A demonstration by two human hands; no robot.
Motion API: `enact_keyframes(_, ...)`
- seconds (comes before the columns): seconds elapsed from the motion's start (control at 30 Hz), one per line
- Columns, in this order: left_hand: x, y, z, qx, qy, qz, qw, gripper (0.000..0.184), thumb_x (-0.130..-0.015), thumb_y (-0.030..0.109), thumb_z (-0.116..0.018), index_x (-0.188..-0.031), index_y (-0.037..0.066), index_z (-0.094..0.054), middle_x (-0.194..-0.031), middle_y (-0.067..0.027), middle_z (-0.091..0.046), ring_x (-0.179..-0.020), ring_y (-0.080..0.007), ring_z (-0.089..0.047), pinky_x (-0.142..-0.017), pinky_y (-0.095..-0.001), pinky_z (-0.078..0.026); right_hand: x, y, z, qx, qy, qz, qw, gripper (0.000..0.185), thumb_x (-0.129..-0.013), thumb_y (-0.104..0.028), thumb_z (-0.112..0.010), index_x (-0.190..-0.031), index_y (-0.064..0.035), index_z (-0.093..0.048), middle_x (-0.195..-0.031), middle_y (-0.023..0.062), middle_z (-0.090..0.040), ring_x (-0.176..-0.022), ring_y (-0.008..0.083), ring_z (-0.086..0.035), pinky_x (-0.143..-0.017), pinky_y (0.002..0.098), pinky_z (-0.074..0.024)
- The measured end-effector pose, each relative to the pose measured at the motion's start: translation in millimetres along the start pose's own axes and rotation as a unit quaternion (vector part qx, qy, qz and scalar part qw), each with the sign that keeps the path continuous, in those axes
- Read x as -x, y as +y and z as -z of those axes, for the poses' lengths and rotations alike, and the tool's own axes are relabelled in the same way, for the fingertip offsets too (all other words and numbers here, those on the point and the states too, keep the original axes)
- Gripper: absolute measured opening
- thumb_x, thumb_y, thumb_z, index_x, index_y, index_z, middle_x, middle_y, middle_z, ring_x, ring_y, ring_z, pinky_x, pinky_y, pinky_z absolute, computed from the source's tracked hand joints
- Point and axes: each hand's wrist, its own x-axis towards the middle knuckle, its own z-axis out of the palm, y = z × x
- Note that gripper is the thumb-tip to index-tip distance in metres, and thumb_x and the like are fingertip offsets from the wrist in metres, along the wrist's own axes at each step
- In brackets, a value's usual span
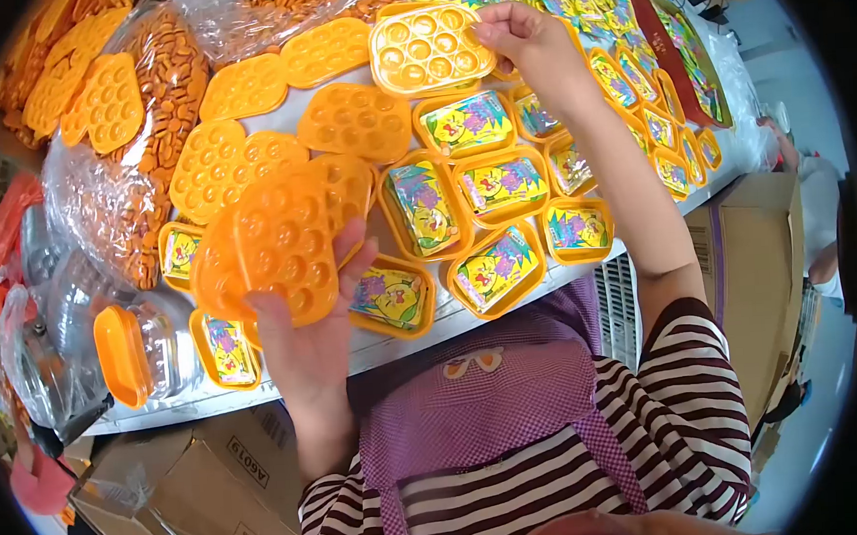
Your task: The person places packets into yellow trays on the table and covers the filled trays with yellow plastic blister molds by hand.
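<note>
My left hand (pixel 316 346) is closed round a small stack of orange round-dimpled trays (pixel 282 241), held up above the table's front edge. Farther back, my right hand (pixel 523 45) pinches the right edge of a single dimpled tray (pixel 432 47), whose cups look pale and shiny. Below and between the hands, several orange containers (pixel 502 186) hold yellow and purple printed packets (pixel 420 205). More dimpled trays (pixel 355 123) lie on the table behind the held stack.
Clear bags of small orange pieces (pixel 163 97) lie at the left and back. Empty orange containers (pixel 123 356) stand at the front left. A red box (pixel 674 56) of packets is at the back right. Cardboard boxes (pixel 758 270) stand beside the table (pixel 394 355). Other people (pixel 818 218) are at the edges.
</note>
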Motion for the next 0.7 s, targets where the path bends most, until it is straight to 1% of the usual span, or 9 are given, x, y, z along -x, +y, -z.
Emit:
enact_keyframes(0.07, -1.2, 2.2, 1.0, -0.007, 0.009, -0.009, 1.000, 0.074, -0.084, 0.055, -0.050, -0.135, 0.006, -0.028, -0.133, -0.0135, -0.042, -0.117, -0.0403, -0.045, -0.095, -0.0527, -0.039, -8.1, 6.8, 5.2, -0.014, 0.024, -0.024, 0.999, 0.018, -0.085, -0.014, -0.061, -0.098, -0.0020, -0.059, -0.078, -0.0015, -0.059, -0.060, 0.0052, -0.047, -0.056, 0.0192, -0.0393)
enact_keyframes(0.17, -2.2, 3.1, 0.0, 0.008, 0.029, -0.011, 0.999, 0.075, -0.083, 0.053, -0.053, -0.135, 0.006, -0.028, -0.132, -0.0136, -0.042, -0.116, -0.0412, -0.046, -0.095, -0.0532, -0.039, -8.8, 4.8, 5.0, 0.011, 0.039, -0.066, 0.997, 0.020, -0.084, -0.015, -0.062, -0.100, -0.0024, -0.059, -0.076, -0.0020, -0.058, -0.060, 0.0052, -0.048, -0.057, 0.0193, -0.0404)
enact_keyframes(0.27, -2.2, 3.3, 0.2, 0.005, 0.024, -0.011, 1.000, 0.075, -0.082, 0.053, -0.054, -0.135, 0.006, -0.029, -0.132, -0.0136, -0.042, -0.115, -0.0415, -0.046, -0.095, -0.0532, -0.039, -13.4, 8.4, 2.5, 0.037, 0.018, -0.089, 0.995, 0.022, -0.083, -0.016, -0.064, -0.101, -0.0040, -0.059, -0.074, -0.0019, -0.057, -0.058, 0.0052, -0.049, -0.054, 0.0195, -0.0416)
enact_keyframes(0.37, -1.9, 1.2, 1.1, -0.003, 0.010, -0.010, 1.000, 0.075, -0.082, 0.053, -0.054, -0.135, 0.006, -0.029, -0.132, -0.0135, -0.042, -0.116, -0.0410, -0.046, -0.095, -0.0532, -0.040, -11.2, 9.2, -4.7, 0.042, -0.025, -0.106, 0.993, 0.023, -0.082, -0.015, -0.065, -0.101, -0.0052, -0.059, -0.070, -0.0017, -0.055, -0.056, 0.0050, -0.050, -0.051, 0.0193, -0.0422)
enact_keyframes(0.47, 0.1, 0.9, -1.6, -0.033, 0.007, 0.003, 0.999, 0.077, -0.082, 0.055, -0.053, -0.135, 0.006, -0.029, -0.132, -0.0131, -0.042, -0.116, -0.0401, -0.045, -0.094, -0.0527, -0.041, -7.6, 7.3, -11.9, 0.085, -0.003, -0.079, 0.993, 0.023, -0.081, -0.016, -0.066, -0.099, -0.0046, -0.059, -0.066, -0.0017, -0.053, -0.055, 0.0049, -0.049, -0.048, 0.0200, -0.0424)
enact_keyframes(0.57, 0.4, -2.8, 1.4, -0.051, -0.040, 0.010, 0.998, 0.079, -0.080, 0.059, -0.052, -0.137, 0.009, -0.027, -0.134, -0.0119, -0.041, -0.118, -0.0384, -0.044, -0.091, -0.0524, -0.042, -12.5, 20.9, -10.4, 0.136, -0.010, -0.033, 0.990, 0.023, -0.082, -0.016, -0.066, -0.100, -0.0033, -0.058, -0.065, -0.0014, -0.053, -0.057, 0.0048, -0.050, -0.051, 0.0204, -0.0445)
enact_keyframes(0.67, -1.7, -7.6, -1.0, 0.007, -0.080, 0.020, 0.997, 0.085, -0.078, 0.065, -0.048, -0.139, 0.012, -0.023, -0.135, -0.0162, -0.038, -0.119, -0.0413, -0.042, -0.089, -0.0549, -0.043, -12.3, 18.9, -4.6, 0.241, -0.024, 0.018, 0.970, 0.029, -0.078, -0.017, -0.068, -0.100, 0.0004, -0.059, -0.069, 0.0023, -0.055, -0.062, 0.0104, -0.056, -0.055, 0.0250, -0.0468)
enact_keyframes(0.7, -2.4, -8.6, -4.5, 0.035, -0.078, 0.036, 0.996, 0.085, -0.078, 0.066, -0.046, -0.140, 0.012, -0.023, -0.135, -0.0157, -0.039, -0.119, -0.0408, -0.042, -0.088, -0.0551, -0.043, -9.0, 15.3, -5.5, 0.224, -0.021, 0.046, 0.973, 0.028, -0.078, -0.016, -0.068, -0.100, -0.0001, -0.059, -0.069, 0.0023, -0.055, -0.062, 0.0106, -0.056, -0.057, 0.0254, -0.0465)
